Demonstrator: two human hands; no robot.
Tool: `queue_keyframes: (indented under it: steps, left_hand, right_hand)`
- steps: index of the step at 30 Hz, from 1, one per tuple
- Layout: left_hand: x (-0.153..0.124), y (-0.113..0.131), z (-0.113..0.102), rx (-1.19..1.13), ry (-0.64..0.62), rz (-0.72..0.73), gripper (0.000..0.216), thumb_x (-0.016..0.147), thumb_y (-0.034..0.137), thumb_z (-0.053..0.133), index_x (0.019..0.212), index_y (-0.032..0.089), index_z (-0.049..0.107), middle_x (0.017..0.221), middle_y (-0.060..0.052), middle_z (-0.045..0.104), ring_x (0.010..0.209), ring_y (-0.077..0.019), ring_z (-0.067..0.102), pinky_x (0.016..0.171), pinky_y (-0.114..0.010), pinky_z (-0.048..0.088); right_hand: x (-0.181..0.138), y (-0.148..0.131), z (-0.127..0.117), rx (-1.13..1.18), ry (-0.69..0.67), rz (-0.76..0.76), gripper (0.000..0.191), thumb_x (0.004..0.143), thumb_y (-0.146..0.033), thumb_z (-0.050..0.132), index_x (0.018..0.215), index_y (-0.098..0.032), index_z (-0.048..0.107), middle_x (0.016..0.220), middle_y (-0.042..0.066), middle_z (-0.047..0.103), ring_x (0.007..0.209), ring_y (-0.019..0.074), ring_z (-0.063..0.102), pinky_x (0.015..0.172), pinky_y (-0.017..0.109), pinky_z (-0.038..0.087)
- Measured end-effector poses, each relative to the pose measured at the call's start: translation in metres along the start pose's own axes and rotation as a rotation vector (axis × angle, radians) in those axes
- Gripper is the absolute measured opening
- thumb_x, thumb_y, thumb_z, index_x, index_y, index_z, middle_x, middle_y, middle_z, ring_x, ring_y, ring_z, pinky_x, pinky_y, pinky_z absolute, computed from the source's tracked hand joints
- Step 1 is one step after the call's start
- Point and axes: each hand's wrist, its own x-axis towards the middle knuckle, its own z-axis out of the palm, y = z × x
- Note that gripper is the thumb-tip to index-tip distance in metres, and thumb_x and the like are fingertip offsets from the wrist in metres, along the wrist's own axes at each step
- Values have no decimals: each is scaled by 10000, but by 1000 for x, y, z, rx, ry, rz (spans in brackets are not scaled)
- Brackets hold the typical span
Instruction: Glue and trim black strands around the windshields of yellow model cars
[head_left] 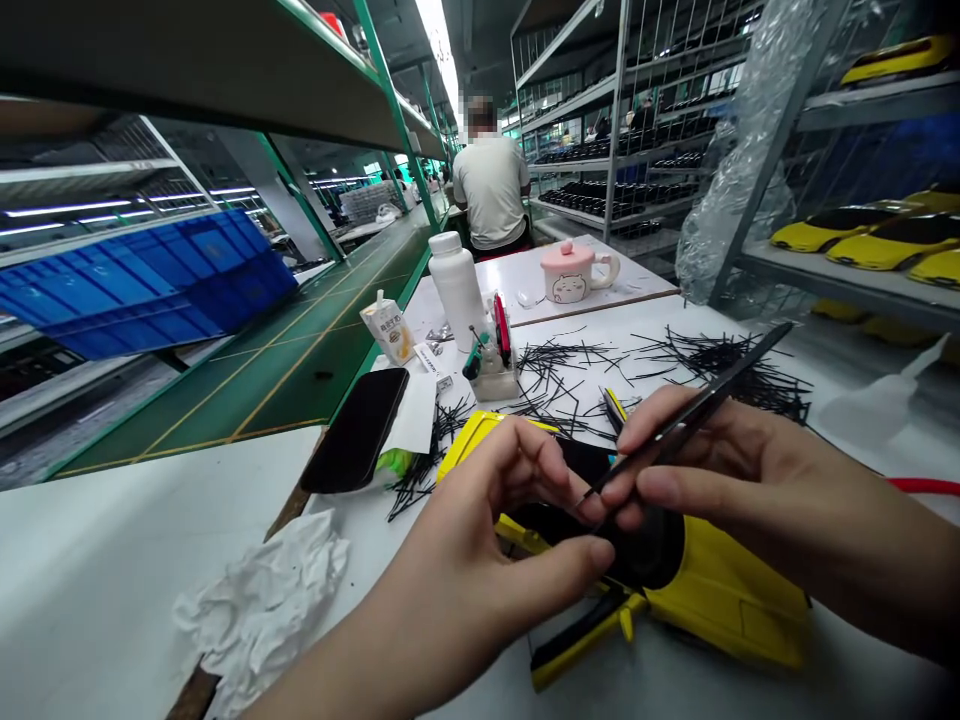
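My right hand (720,480) grips black tweezers (724,388) between thumb and fingers, their tips pointing down and left to my left fingertips. My left hand (480,570) is curled, thumb stretched toward the bent fingers. Whatever lies between those fingers is too small to make out. Beneath both hands sits a yellow model car (739,595) with a black roof area, partly hidden by them. A yellow and black door (574,645) stands out from its near side. Many thin black strips (562,385) are scattered on the white table beyond.
A small clear holder (495,382) with tools stands ahead, by a white bottle (456,285) and drink carton (388,328). At left lie a phone (356,430) and crumpled tissue (270,590). A pink-lidded mug (568,275) stands farther back. Someone in a white shirt (491,190) sits ahead.
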Motion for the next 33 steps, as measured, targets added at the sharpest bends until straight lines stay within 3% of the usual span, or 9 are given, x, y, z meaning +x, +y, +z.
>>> queue_keyframes:
  steps: [7,19,25,33]
  left_hand:
    - [3,4,-2,109,81,-41,292,819,70,805,821,204,546,813,76,691,811,-85,634,749,-173,504]
    - [4,7,-9,136,88,-79,262,822,103,767,815,194,521,783,50,668,761,-95,585,708,-194,488]
    - [6,6,-10,146,77,-27,291,805,23,674,757,198,446,796,40,689,754,-91,589,692,-206,450]
    - [7,-2,-11,336,244,160,279,699,72,597,672,224,364,773,32,649,741,-134,553,709,-284,422]
  right_hand:
    - [0,4,2,-61,24,-51,68,906,-243,813,926,-299,781,849,-51,814,825,83,783,771,82,599]
    - [0,11,1,-220,98,-116,73,889,-381,824,930,-341,779,789,-55,808,788,89,784,744,70,585]
    - [3,14,-5,-283,92,-151,60,901,-375,811,955,-369,786,840,-61,813,812,98,786,756,87,596]
    - [-6,19,9,-434,385,-288,195,761,-475,896,856,-340,792,873,-8,802,854,231,801,763,261,687]
